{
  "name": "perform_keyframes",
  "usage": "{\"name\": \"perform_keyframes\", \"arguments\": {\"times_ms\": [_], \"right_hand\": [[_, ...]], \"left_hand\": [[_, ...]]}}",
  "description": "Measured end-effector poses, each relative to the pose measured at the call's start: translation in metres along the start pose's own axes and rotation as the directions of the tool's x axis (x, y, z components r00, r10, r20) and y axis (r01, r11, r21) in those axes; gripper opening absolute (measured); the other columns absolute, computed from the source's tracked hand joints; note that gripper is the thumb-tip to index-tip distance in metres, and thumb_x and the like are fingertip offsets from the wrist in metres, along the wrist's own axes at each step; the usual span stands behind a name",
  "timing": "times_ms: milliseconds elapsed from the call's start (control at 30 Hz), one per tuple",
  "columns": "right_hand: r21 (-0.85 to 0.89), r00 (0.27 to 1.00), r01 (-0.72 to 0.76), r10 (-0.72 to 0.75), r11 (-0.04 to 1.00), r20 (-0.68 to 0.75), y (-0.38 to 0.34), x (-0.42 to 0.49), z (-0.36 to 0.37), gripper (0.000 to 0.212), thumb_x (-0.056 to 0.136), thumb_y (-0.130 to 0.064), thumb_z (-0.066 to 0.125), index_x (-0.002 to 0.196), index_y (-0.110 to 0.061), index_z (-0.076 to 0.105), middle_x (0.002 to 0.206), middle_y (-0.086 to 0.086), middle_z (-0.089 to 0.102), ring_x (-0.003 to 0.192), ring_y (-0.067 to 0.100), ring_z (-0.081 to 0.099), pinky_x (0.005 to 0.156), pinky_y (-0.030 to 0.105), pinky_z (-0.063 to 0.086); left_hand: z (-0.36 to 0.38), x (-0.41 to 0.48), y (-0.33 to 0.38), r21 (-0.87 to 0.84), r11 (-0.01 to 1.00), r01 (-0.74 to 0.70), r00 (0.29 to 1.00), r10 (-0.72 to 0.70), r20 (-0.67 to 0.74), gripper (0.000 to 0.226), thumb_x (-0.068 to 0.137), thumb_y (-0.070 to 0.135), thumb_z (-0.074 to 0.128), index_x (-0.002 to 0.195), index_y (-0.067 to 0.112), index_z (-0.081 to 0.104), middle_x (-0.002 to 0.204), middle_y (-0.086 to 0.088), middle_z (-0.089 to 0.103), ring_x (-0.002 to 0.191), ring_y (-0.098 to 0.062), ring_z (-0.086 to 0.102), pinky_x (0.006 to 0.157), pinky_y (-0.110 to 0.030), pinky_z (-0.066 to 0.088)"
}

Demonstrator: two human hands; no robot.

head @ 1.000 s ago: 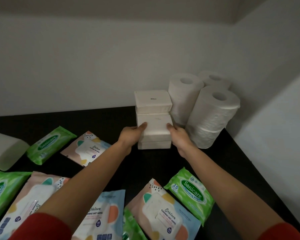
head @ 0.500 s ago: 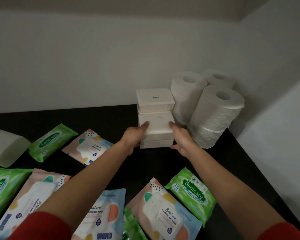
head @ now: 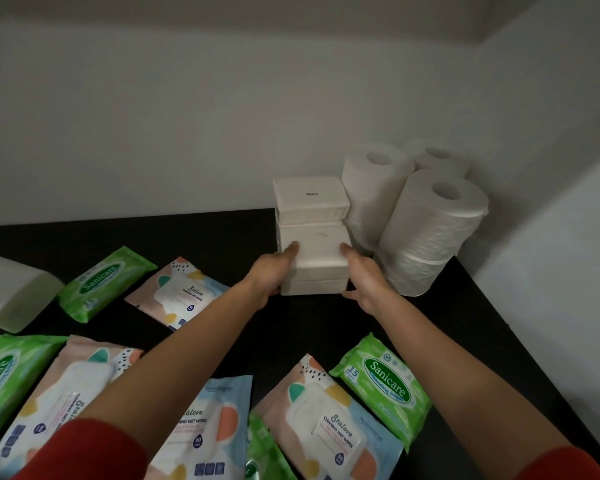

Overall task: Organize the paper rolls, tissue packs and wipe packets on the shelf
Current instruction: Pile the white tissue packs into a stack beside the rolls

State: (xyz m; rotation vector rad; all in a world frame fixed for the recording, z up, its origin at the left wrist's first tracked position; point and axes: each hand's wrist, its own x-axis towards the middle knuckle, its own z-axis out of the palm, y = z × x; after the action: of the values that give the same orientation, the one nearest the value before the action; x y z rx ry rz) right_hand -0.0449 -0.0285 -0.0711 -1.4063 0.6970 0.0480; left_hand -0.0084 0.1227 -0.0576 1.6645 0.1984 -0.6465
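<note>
Left hand [head: 273,271] and right hand [head: 365,276] are set apart, one on each end of the front tissue packs [head: 314,251]. Thumbs lie on the top face; the fingers wrap the sides, mostly hidden. The packs rest on the dark shelf [head: 222,233], not lifted.

Just behind, touching: a taller rear tissue stack [head: 309,195] against the back wall. To the right, in the corner, the paper rolls [head: 433,220] stand upright, and the front one sits on a second roll.

Judgement: rolls look settled, and the tissue packs are nearly so. The grip reads as squaring the front pile against its neighbours.

Left to do:
- Wipe packets lie loose and skewed across the shelf front.
- Green Sanicare packets [head: 385,379] are mixed among the pastel Stalove packets [head: 326,427], none stacked or lined up.
- A pale white pack [head: 13,292] lies alone at far left, well apart from the tissue group. I cannot tell what it holds.

Roughly a third done.
</note>
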Motion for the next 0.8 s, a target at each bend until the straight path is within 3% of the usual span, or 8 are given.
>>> {"name": "perform_keyframes", "arguments": {"times_ms": [167,267,367,467,567,700,800], "right_hand": [[-0.065,0.999,0.041,-0.043,0.997,-0.016,-0.002,-0.004,0.000,0.047,0.096,-0.040,0.048,0.132,-0.012,0.044,0.111,0.002,0.053,0.099,0.020,0.049,0.091,0.037,0.039],[-0.219,0.971,0.174,-0.204,0.960,-0.124,-0.001,-0.002,0.003,0.054,0.094,-0.043,0.049,0.137,-0.011,0.043,0.132,0.006,0.050,0.123,0.027,0.046,0.100,0.036,0.036],[-0.414,0.877,0.311,-0.426,0.855,-0.222,-0.004,-0.008,0.010,0.054,0.089,-0.040,0.056,0.131,-0.008,0.048,0.134,0.012,0.049,0.129,0.032,0.039,0.106,0.038,0.033],[-0.544,0.781,0.450,-0.607,0.708,-0.144,-0.013,-0.026,0.028,0.049,0.087,-0.036,0.061,0.128,-0.011,0.049,0.131,0.010,0.047,0.128,0.026,0.035,0.101,0.031,0.030],[-0.600,0.721,0.549,-0.693,0.582,-0.012,-0.018,-0.047,0.061,0.045,0.088,-0.035,0.061,0.127,-0.015,0.050,0.131,0.005,0.046,0.125,0.020,0.036,0.095,0.024,0.027],[-0.545,0.719,0.608,-0.692,0.577,0.070,-0.014,-0.066,0.120,0.039,0.088,-0.034,0.062,0.123,-0.017,0.053,0.125,0.001,0.049,0.111,0.008,0.036,0.090,0.022,0.030],[-0.529,0.737,0.615,-0.665,0.585,0.121,-0.003,-0.075,0.166,0.036,0.087,-0.033,0.063,0.119,-0.018,0.055,0.120,0.000,0.052,0.110,0.009,0.042,0.087,0.022,0.033]], "left_hand": [[-0.002,0.000,0.000,0.021,1.000,0.011,1.000,-0.011,-0.005,0.054,0.093,0.050,0.048,0.134,0.016,0.042,0.112,-0.003,0.053,0.102,-0.020,0.047,0.096,-0.040,0.038],[-0.007,-0.001,0.001,0.025,1.000,-0.002,1.000,0.002,-0.024,0.055,0.093,0.051,0.047,0.135,0.016,0.043,0.121,-0.005,0.054,0.109,-0.022,0.049,0.100,-0.041,0.037],[-0.015,-0.003,0.000,0.062,0.995,-0.073,0.992,0.078,-0.100,0.055,0.092,0.048,0.051,0.138,0.018,0.043,0.132,-0.005,0.052,0.113,-0.021,0.050,0.098,-0.038,0.040],[-0.036,-0.006,-0.005,0.159,0.974,-0.160,0.963,0.190,-0.192,0.053,0.088,0.043,0.059,0.136,0.022,0.046,0.134,-0.003,0.051,0.119,-0.020,0.051,0.099,-0.037,0.044],[-0.068,-0.018,-0.010,0.189,0.954,-0.233,0.943,0.269,-0.196,0.049,0.088,0.034,0.063,0.133,0.022,0.048,0.128,-0.002,0.055,0.112,-0.016,0.055,0.087,-0.028,0.045],[-0.123,-0.039,-0.016,0.280,0.917,-0.284,0.899,0.357,-0.254,0.044,0.087,0.032,0.064,0.128,0.020,0.051,0.118,0.000,0.059,0.099,-0.010,0.054,0.079,-0.025,0.043],[-0.170,-0.050,-0.023,0.355,0.893,-0.276,0.858,0.396,-0.329,0.042,0.085,0.031,0.067,0.123,0.020,0.056,0.111,0.001,0.061,0.098,-0.012,0.058,0.084,-0.029,0.047]]}}
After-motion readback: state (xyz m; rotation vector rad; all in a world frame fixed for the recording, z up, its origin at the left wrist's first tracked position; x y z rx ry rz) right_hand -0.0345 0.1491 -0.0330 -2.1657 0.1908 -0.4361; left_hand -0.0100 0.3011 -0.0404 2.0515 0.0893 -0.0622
